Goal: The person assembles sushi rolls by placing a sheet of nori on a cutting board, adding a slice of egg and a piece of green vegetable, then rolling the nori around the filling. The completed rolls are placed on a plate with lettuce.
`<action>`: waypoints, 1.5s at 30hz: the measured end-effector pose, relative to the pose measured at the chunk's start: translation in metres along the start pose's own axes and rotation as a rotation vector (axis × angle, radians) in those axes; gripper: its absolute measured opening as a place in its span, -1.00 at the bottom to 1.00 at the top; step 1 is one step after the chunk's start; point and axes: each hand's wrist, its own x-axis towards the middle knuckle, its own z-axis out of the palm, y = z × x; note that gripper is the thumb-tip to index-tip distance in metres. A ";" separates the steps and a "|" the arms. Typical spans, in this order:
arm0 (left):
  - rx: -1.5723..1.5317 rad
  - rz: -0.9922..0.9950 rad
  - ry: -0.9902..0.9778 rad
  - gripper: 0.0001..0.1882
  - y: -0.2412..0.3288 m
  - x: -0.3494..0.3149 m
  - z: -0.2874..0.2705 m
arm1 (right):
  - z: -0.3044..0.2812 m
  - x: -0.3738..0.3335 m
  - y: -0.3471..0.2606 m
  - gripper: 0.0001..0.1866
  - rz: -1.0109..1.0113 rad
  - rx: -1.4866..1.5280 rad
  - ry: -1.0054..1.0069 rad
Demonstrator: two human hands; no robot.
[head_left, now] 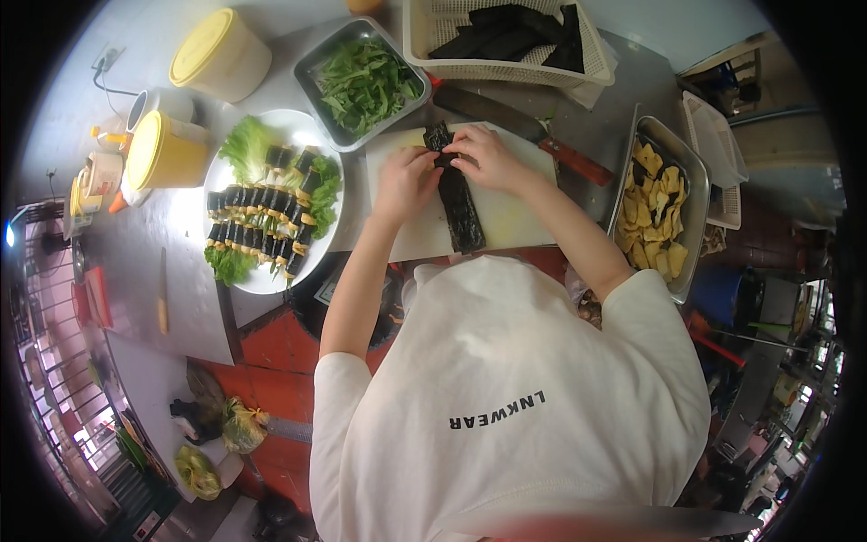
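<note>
A long dark strip of seaweed [461,215] lies lengthwise on the white cutting board [517,219] in front of me. My left hand [407,183] is closed at the strip's left edge, its fingertips pinched together there. From the other side my right hand [489,157] has thumb and fingers pinched on the upper part of the same strip. Whether a filling lies under the fingertips is hidden. Beyond the right hand rests a large knife [492,112] with a wooden handle. To the left, a white plate [271,116] holds lettuce and rows of small dark rolls tied with pale bands.
A metal tray [312,107] of green leaves and a white basket [424,60] of dark sheets stand at the back. At right sits a metal tray [694,194] of yellow pieces. Yellow-lidded tubs [224,56] and a small knife [163,291] are at left.
</note>
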 end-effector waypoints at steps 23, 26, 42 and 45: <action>0.142 -0.014 -0.025 -0.77 -0.019 0.028 0.005 | -0.005 0.020 0.007 -0.75 0.033 0.129 -0.011; 0.169 -0.037 -0.026 -0.76 -0.021 0.033 0.009 | 0.003 0.024 0.012 -0.77 -0.011 0.016 0.101; 0.152 -0.045 0.085 -0.68 -0.017 0.036 0.009 | 0.003 0.038 0.009 -0.67 -0.118 -0.331 0.148; -0.038 -0.013 0.213 -0.67 0.003 0.029 0.001 | 0.002 0.044 0.025 -0.64 -0.065 -0.263 0.059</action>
